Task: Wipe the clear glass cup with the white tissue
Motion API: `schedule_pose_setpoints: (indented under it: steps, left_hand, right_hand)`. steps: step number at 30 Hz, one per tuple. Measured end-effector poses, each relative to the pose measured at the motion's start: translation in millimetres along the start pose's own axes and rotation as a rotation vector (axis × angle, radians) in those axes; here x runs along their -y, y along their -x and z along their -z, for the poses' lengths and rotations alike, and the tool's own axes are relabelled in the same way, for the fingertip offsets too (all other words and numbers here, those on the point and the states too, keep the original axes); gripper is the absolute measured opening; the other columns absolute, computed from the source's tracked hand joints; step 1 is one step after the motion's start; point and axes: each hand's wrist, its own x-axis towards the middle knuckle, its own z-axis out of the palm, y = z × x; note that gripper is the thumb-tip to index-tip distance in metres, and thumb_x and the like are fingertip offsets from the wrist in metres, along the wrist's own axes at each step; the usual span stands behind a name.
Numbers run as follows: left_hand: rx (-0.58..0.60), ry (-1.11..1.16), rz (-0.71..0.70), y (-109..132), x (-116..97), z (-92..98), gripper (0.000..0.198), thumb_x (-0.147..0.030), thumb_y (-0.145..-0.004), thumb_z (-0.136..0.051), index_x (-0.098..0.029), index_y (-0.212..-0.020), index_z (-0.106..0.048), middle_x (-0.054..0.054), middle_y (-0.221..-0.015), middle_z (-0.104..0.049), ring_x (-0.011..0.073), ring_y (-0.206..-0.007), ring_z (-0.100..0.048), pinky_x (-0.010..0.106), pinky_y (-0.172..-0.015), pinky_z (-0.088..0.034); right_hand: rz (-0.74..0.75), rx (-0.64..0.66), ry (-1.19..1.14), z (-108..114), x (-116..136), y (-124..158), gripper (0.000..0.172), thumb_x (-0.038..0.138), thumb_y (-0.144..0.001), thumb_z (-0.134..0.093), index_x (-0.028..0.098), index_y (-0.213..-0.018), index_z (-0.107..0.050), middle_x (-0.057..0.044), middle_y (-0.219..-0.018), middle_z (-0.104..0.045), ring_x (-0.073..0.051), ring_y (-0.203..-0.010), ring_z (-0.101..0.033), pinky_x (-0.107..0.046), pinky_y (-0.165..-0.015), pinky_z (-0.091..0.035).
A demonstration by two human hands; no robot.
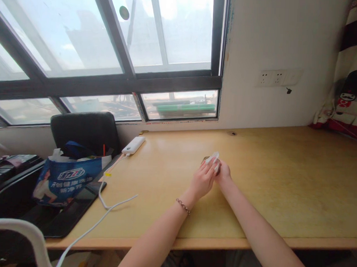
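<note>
White tissue [216, 155] — held under left hand [203, 178], small dark object [218, 168] — clasped in right hand [224, 174], white power bank [133, 145] near table's [283, 187] far left corner

Tabletop [268, 186]: yellowish wood, soft sheen. Power bank [132, 146] near far left corner: smooth white plastic. Crumpled sheet [214, 155]: matt, perhaps paper.

Okay, colour check: the surface [283, 187] is a plain yellowish wood tone, and the tissue [214, 157] is bright white. Clock-style from there: white power bank [134, 144] at nine, blue bag [70, 187] with white lettering between eight and nine, green pipes [186, 108] near eleven, curtain [355, 35] at two, black and cream with red bits.
</note>
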Motion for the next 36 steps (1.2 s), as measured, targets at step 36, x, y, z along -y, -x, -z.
schedule_pose_setpoints:
  steps: [36]
  left_hand:
    - [-0.216, 0.687, 0.676, -0.8, -19.9, -8.0, 0.033, -0.039, -0.082, -0.043, -0.016, -0.063, -0.055, -0.001, -0.056, -0.048, 0.011, -0.053, -0.038, 0.023, -0.053, -0.026]
  right_hand:
    - [1.007, -0.258, 1.866, -6.1, 21.5, 13.4, 0.031, 0.029, -0.089, -0.028, 0.016, -0.072, -0.05, -0.006, -0.061, -0.053, -0.016, -0.057, -0.046, -0.026, -0.051, -0.023]
